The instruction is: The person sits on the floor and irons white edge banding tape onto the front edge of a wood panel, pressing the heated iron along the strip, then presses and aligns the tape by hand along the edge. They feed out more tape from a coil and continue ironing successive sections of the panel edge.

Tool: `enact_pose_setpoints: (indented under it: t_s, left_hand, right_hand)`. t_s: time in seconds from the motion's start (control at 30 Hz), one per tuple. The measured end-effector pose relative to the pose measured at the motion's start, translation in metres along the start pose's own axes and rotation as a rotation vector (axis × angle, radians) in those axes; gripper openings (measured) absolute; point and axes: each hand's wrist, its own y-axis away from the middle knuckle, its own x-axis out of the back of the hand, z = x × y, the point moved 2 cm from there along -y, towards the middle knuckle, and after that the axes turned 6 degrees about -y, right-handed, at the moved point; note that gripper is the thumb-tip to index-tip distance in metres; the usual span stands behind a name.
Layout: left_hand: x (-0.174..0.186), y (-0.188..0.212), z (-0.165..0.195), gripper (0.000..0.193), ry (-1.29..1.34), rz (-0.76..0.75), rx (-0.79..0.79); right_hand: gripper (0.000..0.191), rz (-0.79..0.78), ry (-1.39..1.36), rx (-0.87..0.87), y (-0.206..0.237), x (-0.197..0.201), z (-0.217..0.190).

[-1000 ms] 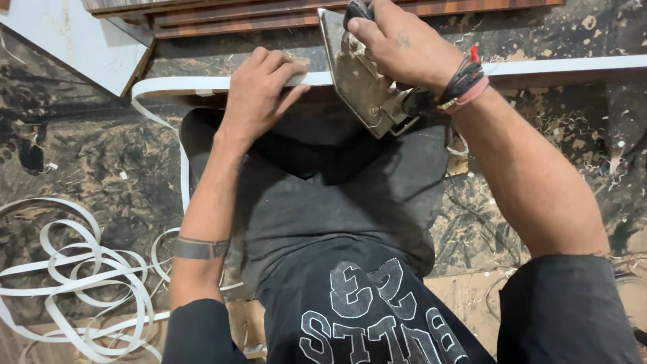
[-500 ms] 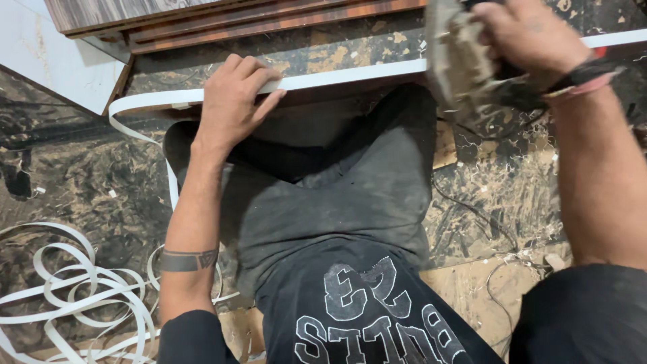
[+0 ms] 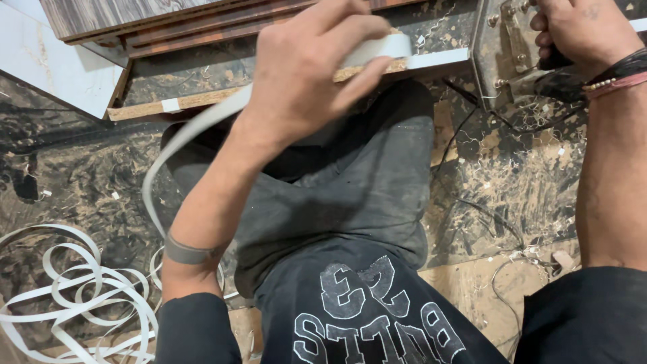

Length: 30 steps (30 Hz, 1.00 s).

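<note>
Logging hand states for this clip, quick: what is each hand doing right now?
Left hand: closed, pinching the white edge strip against the board edge.
Right hand: closed around the metal tool.

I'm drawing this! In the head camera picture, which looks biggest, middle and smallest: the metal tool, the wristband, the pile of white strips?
1. Pile of white strips
2. Metal tool, partly cut off by the frame
3. Wristband
</note>
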Motion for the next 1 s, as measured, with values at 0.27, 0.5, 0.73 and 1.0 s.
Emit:
enact_pose_setpoints:
  t_s: [0.27, 0.5, 0.73, 1.0]
  left_hand:
    - [0.015, 0.046, -0.052, 0.020, -0.328, -0.284, 0.127]
    - [-0.001, 0.106, -0.091, 0.021, -0.314, -0.332, 0.173]
    - [-0.006, 0.118, -0.093, 0.020, -0.262, -0.275, 0.152]
    - [-0.003, 0.113, -0.085, 0.021, -0.176, -0.218, 0.202]
  right_hand:
    - [0.042, 0.017, 0.027, 0.012, 0.000, -0.002, 0.009]
    - [0.023, -0.092, -0.016, 0.053, 0.005, -0.046, -0.030]
    - [0.034, -0.158, 0.401, 0.452, 0.026, -0.145, -0.111]
    - [0.041, -0.287, 0.395, 0.529, 0.036, -0.228, -0.161]
